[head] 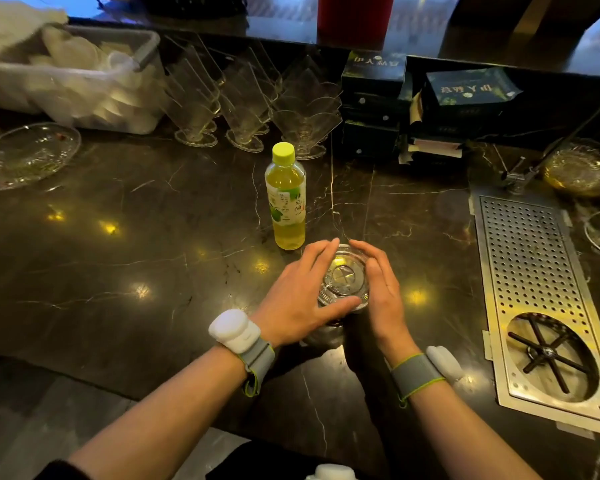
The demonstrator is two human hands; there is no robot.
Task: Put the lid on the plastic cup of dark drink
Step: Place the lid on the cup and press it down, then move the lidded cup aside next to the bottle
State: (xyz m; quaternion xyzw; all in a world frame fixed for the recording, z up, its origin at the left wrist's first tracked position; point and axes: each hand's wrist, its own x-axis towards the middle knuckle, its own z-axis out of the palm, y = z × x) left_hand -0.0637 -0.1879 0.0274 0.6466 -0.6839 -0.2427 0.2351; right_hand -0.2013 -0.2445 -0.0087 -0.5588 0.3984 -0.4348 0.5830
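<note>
On dark marble counter (118, 209): plastic cup (326, 332) of dark drink, clear lid (343, 278) pressed on by left hand (291, 296) and right hand (383, 289), fingers spread around the rim. Bottle of green tea (285, 197) is stood just behind; perforated drain tray (534, 265) is set right.

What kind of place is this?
Probably a bar or drinks counter: a dark marble counter, a steel drip tray with a glass rinser, and rows of clear glasses behind.

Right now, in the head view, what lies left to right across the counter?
Glass plate → white tub → green-tea bottle → lidded cup between both hands → perforated drain tray
</note>
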